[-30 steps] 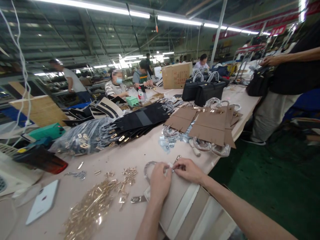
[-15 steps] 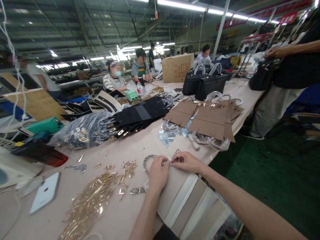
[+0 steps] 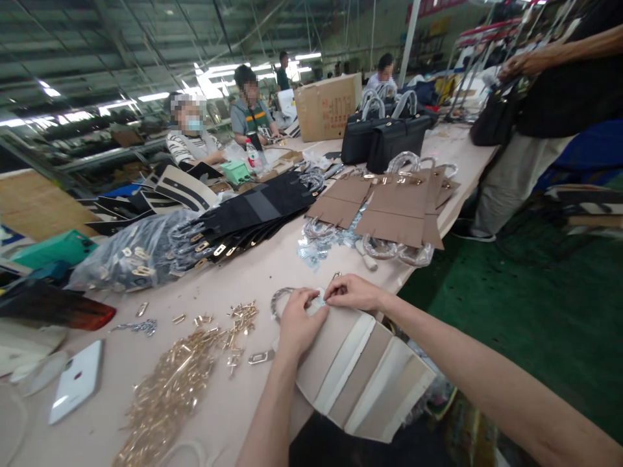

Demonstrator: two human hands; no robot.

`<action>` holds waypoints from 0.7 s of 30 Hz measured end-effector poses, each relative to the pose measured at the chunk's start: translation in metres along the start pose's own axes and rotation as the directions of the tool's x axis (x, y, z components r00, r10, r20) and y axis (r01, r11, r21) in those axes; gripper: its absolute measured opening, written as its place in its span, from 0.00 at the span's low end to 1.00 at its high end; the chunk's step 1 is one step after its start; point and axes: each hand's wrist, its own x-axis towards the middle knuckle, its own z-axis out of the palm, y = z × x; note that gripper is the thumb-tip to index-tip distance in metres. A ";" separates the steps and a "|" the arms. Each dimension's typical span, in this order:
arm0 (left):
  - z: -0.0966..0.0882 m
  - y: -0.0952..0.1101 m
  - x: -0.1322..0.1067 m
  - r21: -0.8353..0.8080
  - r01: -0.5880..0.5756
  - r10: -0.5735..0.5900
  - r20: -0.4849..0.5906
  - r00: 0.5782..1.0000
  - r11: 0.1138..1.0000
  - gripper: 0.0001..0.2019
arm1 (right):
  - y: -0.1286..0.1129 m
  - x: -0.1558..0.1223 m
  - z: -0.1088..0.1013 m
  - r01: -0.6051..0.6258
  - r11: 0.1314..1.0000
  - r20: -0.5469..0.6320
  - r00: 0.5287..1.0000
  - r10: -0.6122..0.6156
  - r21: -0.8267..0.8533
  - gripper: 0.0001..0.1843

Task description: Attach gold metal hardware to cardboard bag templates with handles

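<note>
A beige bag panel (image 3: 333, 340) with pale strips across its back lies at the table's front edge, partly hanging over it. At its far edge my left hand (image 3: 302, 321) grips the panel, thumb and fingers around a small pale patch (image 3: 318, 298). My right hand (image 3: 351, 292) pinches at the same spot; what its fingertips hold is too small to make out. A wrapped handle (image 3: 276, 299) curves out beyond my left hand. A metal clasp plate (image 3: 261, 357) sticks out on the left side.
Gold metal fittings (image 3: 175, 383) lie heaped left of my hands, near a white phone (image 3: 76, 381). Beyond are black panels (image 3: 257, 207), brown panels (image 3: 392, 211), black handbags (image 3: 399, 143) and a carton (image 3: 327, 107). Co-workers sit across the table; a person (image 3: 549, 97) stands at right.
The view has swung slightly, so the scene sits further left and higher. My hands stay at the panel's far edge; my left thumb and fingers are spread a little wider.
</note>
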 end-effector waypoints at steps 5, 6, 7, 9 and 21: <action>-0.001 0.000 0.001 -0.004 0.002 -0.002 -0.032 0.999 1.000 0.13 | 0.003 0.001 -0.001 -0.013 1.000 0.017 1.000 0.013 -0.007 0.13; -0.002 0.001 0.001 0.001 -0.002 0.002 -0.029 1.000 1.000 0.12 | 0.004 0.001 -0.001 -0.009 1.000 0.019 1.000 0.010 -0.016 0.13; -0.003 0.002 0.001 0.012 -0.004 0.004 -0.021 1.000 1.000 0.12 | 0.005 0.001 -0.001 -0.003 1.000 0.020 1.000 0.004 -0.028 0.13; -0.005 0.006 0.001 0.053 -0.011 0.011 0.011 1.000 0.999 0.12 | 0.007 0.002 -0.001 0.015 0.998 0.013 1.000 -0.015 -0.053 0.13; 0.007 0.021 0.000 0.452 -0.014 -0.008 0.048 0.999 0.892 0.09 | 0.004 0.000 0.003 0.037 0.996 -0.048 0.998 -0.042 -0.087 0.11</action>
